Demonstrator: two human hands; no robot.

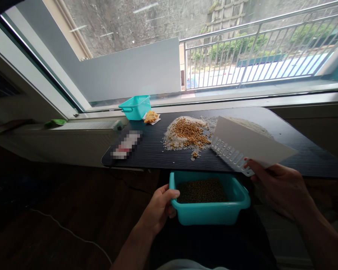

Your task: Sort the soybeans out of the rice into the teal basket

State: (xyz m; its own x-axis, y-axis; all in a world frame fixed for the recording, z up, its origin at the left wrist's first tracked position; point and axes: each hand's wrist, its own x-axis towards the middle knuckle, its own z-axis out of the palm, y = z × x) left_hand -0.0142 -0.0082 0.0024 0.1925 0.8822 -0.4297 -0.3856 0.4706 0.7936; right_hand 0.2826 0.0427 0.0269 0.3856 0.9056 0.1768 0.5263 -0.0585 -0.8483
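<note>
My left hand is closed on the left rim of a turquoise plastic basin, thumb over the edge. Small dark green beans cover the basin's bottom; it sits just below the table's front edge. In my right hand is a thin white slotted sheet, pinched near its lower edge. A row of long holes runs along its left lower side. Left of the sheet lies a heap of yellow soybeans mixed with white grains. Behind the sheet, a pale grain pile is partly hidden.
A smaller turquoise basket stands at the dark table's back left, with a yellow snack-like item on white paper beside it. A blurred-out flat object lies at the left end. The window and a radiator border the table.
</note>
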